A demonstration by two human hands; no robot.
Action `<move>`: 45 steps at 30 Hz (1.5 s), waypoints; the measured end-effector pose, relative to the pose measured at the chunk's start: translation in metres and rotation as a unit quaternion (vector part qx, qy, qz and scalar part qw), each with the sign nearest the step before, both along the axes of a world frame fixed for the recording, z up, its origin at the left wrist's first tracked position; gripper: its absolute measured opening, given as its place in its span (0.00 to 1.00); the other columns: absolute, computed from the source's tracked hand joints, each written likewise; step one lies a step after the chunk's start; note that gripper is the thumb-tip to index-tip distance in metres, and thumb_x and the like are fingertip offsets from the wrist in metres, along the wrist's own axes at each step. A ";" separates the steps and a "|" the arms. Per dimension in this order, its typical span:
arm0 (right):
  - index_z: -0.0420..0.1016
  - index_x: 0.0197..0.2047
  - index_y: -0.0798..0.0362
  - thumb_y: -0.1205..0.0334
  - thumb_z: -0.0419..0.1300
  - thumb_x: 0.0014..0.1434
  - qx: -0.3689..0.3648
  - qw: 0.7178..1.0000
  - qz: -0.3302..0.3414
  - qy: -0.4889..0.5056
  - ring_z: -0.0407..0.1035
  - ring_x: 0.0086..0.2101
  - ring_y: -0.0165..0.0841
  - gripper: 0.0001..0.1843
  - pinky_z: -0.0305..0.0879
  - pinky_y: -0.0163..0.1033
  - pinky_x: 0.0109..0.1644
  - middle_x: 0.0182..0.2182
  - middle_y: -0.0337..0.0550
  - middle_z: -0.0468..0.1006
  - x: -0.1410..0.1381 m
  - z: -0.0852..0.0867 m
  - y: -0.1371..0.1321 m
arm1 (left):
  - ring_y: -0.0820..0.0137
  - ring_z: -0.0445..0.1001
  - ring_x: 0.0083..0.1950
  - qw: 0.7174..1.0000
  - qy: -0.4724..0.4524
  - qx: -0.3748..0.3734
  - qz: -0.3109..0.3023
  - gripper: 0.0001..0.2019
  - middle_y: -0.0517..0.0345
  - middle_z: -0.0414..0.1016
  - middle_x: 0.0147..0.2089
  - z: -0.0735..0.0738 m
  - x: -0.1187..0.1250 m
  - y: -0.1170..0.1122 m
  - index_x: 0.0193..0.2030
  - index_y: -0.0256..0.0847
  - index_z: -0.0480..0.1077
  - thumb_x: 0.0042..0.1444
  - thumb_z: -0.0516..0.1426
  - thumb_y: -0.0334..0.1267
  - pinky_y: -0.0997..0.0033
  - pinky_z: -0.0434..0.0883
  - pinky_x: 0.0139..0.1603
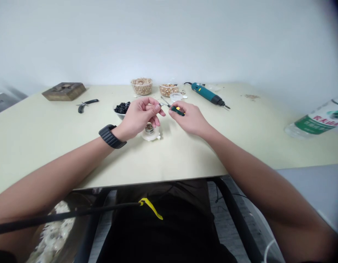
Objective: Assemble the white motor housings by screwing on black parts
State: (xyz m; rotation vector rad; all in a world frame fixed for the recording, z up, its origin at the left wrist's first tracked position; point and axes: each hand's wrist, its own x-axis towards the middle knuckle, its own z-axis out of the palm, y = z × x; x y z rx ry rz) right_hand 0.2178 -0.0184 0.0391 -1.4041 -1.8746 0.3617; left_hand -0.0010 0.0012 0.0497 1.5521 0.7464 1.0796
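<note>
Above the middle of the table, my left hand (143,112) pinches a tiny shiny metal piece (161,105) between thumb and forefinger; its exact kind is too small to tell. Close beside it, my right hand (188,117) is closed around a screwdriver (177,110) with a green and yellow handle. The screwdriver's thin shaft points toward my left hand's fingertips. Below my left hand stands a white plastic part (150,136) with a round metal insert, partly covered by the fingers. A bowl of small black pieces (122,108) sits behind my left wrist, partly hidden.
Two clear tubs of small brownish pieces (142,87) (169,90) stand at the back, near a small clear lid (176,96). A teal power tool (207,94) lies right. Pliers (87,105) and a wooden block (64,91) lie left; a large bottle (314,122) is far right.
</note>
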 end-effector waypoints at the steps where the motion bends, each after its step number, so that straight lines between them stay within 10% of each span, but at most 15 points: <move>1: 0.82 0.44 0.48 0.54 0.63 0.71 0.004 1.000 -0.002 -0.011 0.75 0.43 0.42 0.09 0.66 0.45 0.50 0.43 0.45 0.87 0.000 0.000 0.000 | 0.76 0.81 0.24 1.000 0.001 0.000 0.004 0.14 0.53 0.87 0.37 0.000 0.000 0.001 0.40 0.38 0.71 0.70 0.70 0.41 0.79 0.75 0.24; 8: 0.76 0.60 0.50 0.65 0.63 0.65 -0.053 0.995 -0.055 -0.063 0.75 0.38 0.43 0.20 0.65 0.45 0.43 0.47 0.50 0.87 0.008 -0.007 0.004 | 0.78 0.81 0.25 0.999 -0.020 -0.010 0.022 0.14 0.53 0.89 0.40 -0.002 0.000 0.006 0.42 0.40 0.68 0.74 0.66 0.42 0.78 0.78 0.28; 22: 0.79 0.54 0.51 0.66 0.65 0.67 -0.072 0.985 -0.041 -0.148 0.79 0.45 0.50 0.12 0.66 0.47 0.45 0.51 0.58 0.88 0.011 -0.017 0.005 | 0.73 0.88 0.33 0.997 -0.053 -0.042 0.033 0.17 0.46 0.90 0.54 0.000 -0.001 0.004 0.43 0.42 0.64 0.75 0.65 0.48 0.75 0.82 0.33; 33: 0.76 0.57 0.50 0.60 0.56 0.77 -0.079 0.995 -0.038 -0.039 0.76 0.40 0.43 0.10 0.65 0.45 0.45 0.45 0.51 0.86 0.003 -0.010 0.008 | 0.79 0.82 0.30 0.997 -0.052 -0.026 0.041 0.15 0.53 0.89 0.41 -0.003 0.000 0.009 0.42 0.39 0.69 0.71 0.69 0.42 0.79 0.78 0.33; 45: 0.79 0.45 0.48 0.53 0.62 0.71 0.123 0.990 0.010 0.072 0.75 0.44 0.42 0.09 0.69 0.46 0.51 0.43 0.46 0.85 0.003 -0.007 0.006 | 0.78 0.78 0.28 0.997 -0.043 -0.005 0.070 0.14 0.56 0.86 0.36 -0.003 -0.002 0.013 0.40 0.39 0.72 0.71 0.70 0.42 0.79 0.74 0.31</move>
